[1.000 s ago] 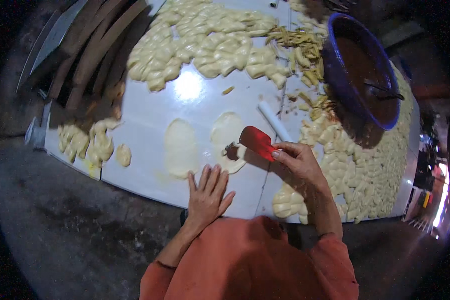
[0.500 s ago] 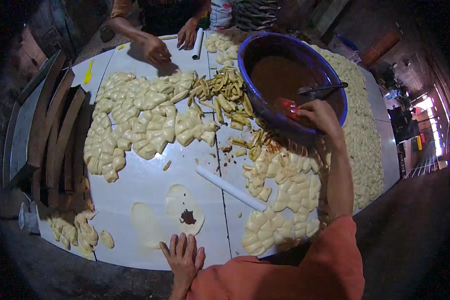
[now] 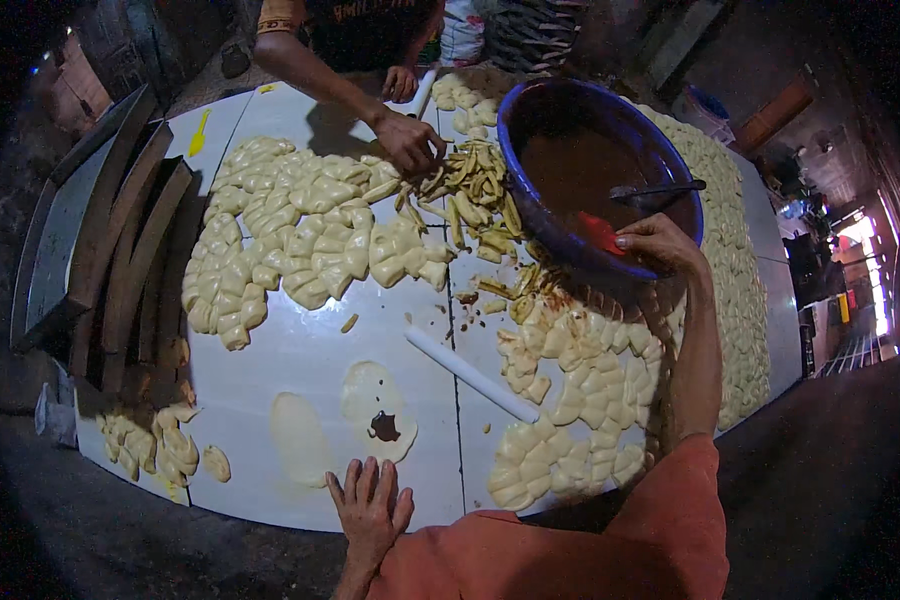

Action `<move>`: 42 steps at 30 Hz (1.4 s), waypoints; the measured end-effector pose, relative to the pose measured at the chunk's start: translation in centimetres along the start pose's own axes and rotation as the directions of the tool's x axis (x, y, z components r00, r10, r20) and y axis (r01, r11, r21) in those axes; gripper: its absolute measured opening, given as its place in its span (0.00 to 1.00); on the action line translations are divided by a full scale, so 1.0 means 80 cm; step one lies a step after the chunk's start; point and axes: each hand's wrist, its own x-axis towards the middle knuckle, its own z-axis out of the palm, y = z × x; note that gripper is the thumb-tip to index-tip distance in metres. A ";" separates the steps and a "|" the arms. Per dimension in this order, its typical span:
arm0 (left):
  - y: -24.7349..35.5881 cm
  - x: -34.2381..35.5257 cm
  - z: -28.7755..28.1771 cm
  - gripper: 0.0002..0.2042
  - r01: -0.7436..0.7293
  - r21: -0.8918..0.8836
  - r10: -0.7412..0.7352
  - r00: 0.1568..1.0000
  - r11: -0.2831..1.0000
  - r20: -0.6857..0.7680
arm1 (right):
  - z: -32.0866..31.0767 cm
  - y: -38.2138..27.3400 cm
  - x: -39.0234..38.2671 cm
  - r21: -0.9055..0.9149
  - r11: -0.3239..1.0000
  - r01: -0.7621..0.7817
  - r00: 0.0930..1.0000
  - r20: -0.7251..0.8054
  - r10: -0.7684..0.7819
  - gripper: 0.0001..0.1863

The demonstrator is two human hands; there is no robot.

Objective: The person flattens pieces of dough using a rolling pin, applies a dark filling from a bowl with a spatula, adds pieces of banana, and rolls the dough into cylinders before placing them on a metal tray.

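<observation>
My right hand is closed on a red plastic spoon over the near side of a blue tub. Thick brown filling lies in the tub, and a dark-handled utensil rests in it. My left hand lies with fingers spread on the white table, just below two flattened dough sheets. The right-hand sheet carries a dark brown dollop; the left-hand sheet is plain. A white rolling pin lies diagonally beyond them.
Dough pieces cover much of the table. Banana-like strips are heaped left of the tub. Across the table, a co-worker's hand reaches to them, near another white roller. Metal trays stand at the left edge, near a yellow spoon.
The red spoon has shifted slightly toward the tub's near right side in my right hand. The co-worker's hand has moved right to the strips. My left hand stays flat; the whole view has shifted slightly.
</observation>
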 end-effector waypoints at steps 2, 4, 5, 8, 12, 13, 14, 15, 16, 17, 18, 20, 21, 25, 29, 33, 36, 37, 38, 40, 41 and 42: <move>0.000 0.001 0.000 0.28 0.002 -0.003 -0.002 1.000 1.000 0.001 | 0.000 -0.007 -0.008 0.072 0.996 -0.056 0.998 0.002 0.056 0.20; 0.000 0.002 -0.001 0.28 -0.011 -0.001 0.011 1.000 1.000 -0.007 | -0.001 -0.019 -0.021 0.116 0.978 -0.171 0.985 -0.014 0.174 0.20; -0.001 0.003 -0.001 0.27 -0.017 -0.013 0.017 1.000 1.000 -0.022 | 0.000 -0.027 -0.030 0.153 0.977 -0.152 0.988 0.006 0.152 0.21; -0.004 0.001 -0.002 0.26 -0.041 -0.097 0.034 0.997 0.994 -0.073 | 0.025 -0.057 -0.052 0.184 0.983 0.029 0.999 -0.018 -0.026 0.22; -0.026 -0.011 -0.006 0.28 -0.118 -0.214 0.086 0.984 0.970 -0.154 | 0.087 -0.109 -0.085 0.220 0.974 0.050 0.989 0.124 -0.079 0.20; -0.036 -0.018 -0.011 0.29 -0.071 -0.196 0.041 0.987 0.978 -0.154 | 0.115 -0.125 -0.089 0.163 0.985 0.056 0.984 0.156 -0.082 0.21; -0.047 -0.023 -0.015 0.30 -0.033 -0.179 0.004 0.987 0.983 -0.162 | 0.144 -0.140 -0.096 0.065 0.997 0.037 0.985 0.163 -0.047 0.21; -0.061 -0.028 -0.021 0.31 -0.004 -0.165 -0.025 0.984 0.986 -0.174 | 0.179 -0.155 -0.104 0.136 0.989 0.055 0.976 0.202 -0.082 0.22; -0.075 -0.035 -0.029 0.32 0.073 -0.142 -0.092 0.987 0.987 -0.131 | 0.209 -0.171 -0.112 0.103 0.993 0.060 0.955 0.283 -0.087 0.21; -0.091 -0.039 -0.035 0.33 0.071 -0.094 -0.081 0.990 0.993 -0.112 | 0.249 -0.187 -0.121 0.235 0.952 0.194 0.912 0.313 -0.263 0.19; -0.105 -0.042 -0.038 0.33 0.076 -0.058 -0.081 0.993 0.995 -0.084 | 0.277 -0.203 -0.129 0.166 0.968 0.188 0.890 0.388 -0.239 0.18; -0.120 -0.049 -0.043 0.33 0.049 -0.039 -0.050 0.999 0.998 -0.010 | 0.348 -0.233 -0.143 0.125 0.902 0.413 0.842 0.326 -0.430 0.14; -0.125 -0.052 -0.045 0.33 0.035 -0.031 -0.034 0.998 0.999 0.044 | 0.379 -0.247 -0.152 0.115 0.880 0.461 0.829 0.296 -0.474 0.14; -0.135 -0.060 -0.048 0.30 0.010 -0.035 -0.010 1.000 0.999 0.008 | 0.443 -0.286 -0.183 -0.269 0.668 0.693 0.720 0.243 -0.649 0.16; -0.138 -0.061 -0.049 0.29 0.040 -0.097 -0.038 0.999 0.994 0.030 | 0.462 -0.298 -0.187 -0.452 0.596 0.664 0.707 0.119 -0.697 0.19; -0.143 -0.057 -0.049 0.30 0.002 -0.110 -0.007 0.999 0.994 -0.043 | 0.466 -0.291 -0.205 -0.488 0.606 0.629 0.727 0.092 -0.680 0.20; -0.145 -0.054 -0.049 0.29 -0.008 -0.098 0.003 0.999 0.995 -0.049 | 0.468 -0.285 -0.222 -0.408 0.632 0.659 0.719 0.095 -0.689 0.16; -0.145 -0.054 -0.049 0.28 -0.013 -0.092 0.007 0.998 0.996 -0.062 | 0.469 -0.284 -0.226 -0.383 0.652 0.654 0.724 0.068 -0.687 0.16; -0.144 -0.053 -0.049 0.28 -0.010 -0.086 0.005 0.999 0.996 -0.054 | 0.469 -0.282 -0.229 -0.359 0.680 0.640 0.736 0.031 -0.677 0.16; -0.143 -0.053 -0.050 0.27 -0.017 -0.091 0.008 0.996 0.996 -0.092 | 0.472 -0.280 -0.231 -0.352 0.710 0.609 0.771 0.054 -0.635 0.13; -0.143 -0.052 -0.050 0.27 -0.025 -0.097 0.015 0.995 0.995 -0.104 | 0.474 -0.279 -0.229 -0.355 0.726 0.589 0.793 0.084 -0.603 0.12; -0.142 -0.051 -0.050 0.27 -0.033 -0.090 0.024 0.994 0.995 -0.107 | 0.474 -0.278 -0.229 -0.358 0.738 0.572 0.813 0.121 -0.570 0.12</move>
